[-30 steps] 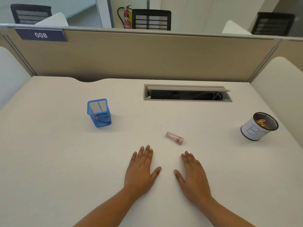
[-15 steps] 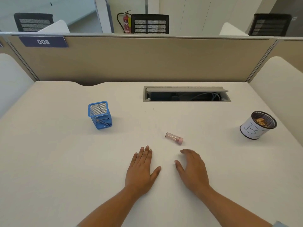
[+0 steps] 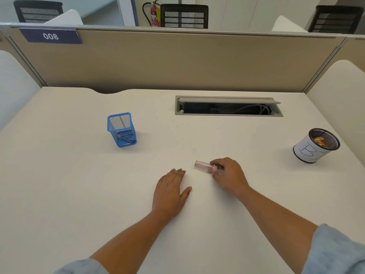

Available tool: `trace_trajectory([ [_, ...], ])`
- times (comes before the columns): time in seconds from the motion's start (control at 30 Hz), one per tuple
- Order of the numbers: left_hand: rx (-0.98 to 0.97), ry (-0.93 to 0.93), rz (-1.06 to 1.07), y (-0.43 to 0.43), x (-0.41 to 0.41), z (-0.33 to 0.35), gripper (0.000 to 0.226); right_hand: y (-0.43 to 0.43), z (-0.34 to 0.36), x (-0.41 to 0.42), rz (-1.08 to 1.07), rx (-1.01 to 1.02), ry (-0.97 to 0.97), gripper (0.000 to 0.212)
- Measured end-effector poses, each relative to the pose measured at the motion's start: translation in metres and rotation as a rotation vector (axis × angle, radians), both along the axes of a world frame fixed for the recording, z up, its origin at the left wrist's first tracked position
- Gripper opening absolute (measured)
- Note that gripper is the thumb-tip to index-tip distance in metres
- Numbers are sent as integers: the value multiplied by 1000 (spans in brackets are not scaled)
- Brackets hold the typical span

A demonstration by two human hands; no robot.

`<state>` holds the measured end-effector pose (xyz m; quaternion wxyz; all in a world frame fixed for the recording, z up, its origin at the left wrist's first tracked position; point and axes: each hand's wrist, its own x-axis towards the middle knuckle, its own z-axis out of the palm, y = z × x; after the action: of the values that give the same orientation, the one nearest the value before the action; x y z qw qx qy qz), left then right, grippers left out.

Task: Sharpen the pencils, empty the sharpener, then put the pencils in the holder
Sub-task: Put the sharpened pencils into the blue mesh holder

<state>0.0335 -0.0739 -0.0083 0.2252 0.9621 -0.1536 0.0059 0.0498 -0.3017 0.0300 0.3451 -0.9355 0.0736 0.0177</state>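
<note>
The worktop point(image 3: 79, 194) is plain cream. At far left the pencil holder point(image 3: 121, 129) is bright blue wire mesh. The sharpener point(image 3: 203, 166) has a clear, pink-tinted barrel and a solid pink cap. At right, a black mesh cup point(image 3: 308, 152) wears a white paper wrap with black handwritten marks; the shavings point(image 3: 321, 141) inside are tan and orange. The partition point(image 3: 177, 62) is beige, its label point(image 3: 51, 36) navy with white 008. The sleeves point(image 3: 335, 252) are pale blue.

A pale desk point(image 3: 69, 194) met a beige partition point(image 3: 177, 62) carrying a blue sign point(image 3: 51, 36) marked 008. A cable slot point(image 3: 227, 108) lay open in the desk. Behind stood black mesh chairs point(image 3: 183, 16) and a red fire extinguisher point(image 3: 155, 15).
</note>
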Motion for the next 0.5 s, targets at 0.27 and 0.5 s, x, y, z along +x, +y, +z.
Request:
trace_trajectory([
  [0.27,18,14,-24,-7,10,1,62,4,-5,-7,52,15,2,34],
  [0.5,8,-8,-16,-6,5,-7,64,1,-10,-18,-15,-63,-86,54],
])
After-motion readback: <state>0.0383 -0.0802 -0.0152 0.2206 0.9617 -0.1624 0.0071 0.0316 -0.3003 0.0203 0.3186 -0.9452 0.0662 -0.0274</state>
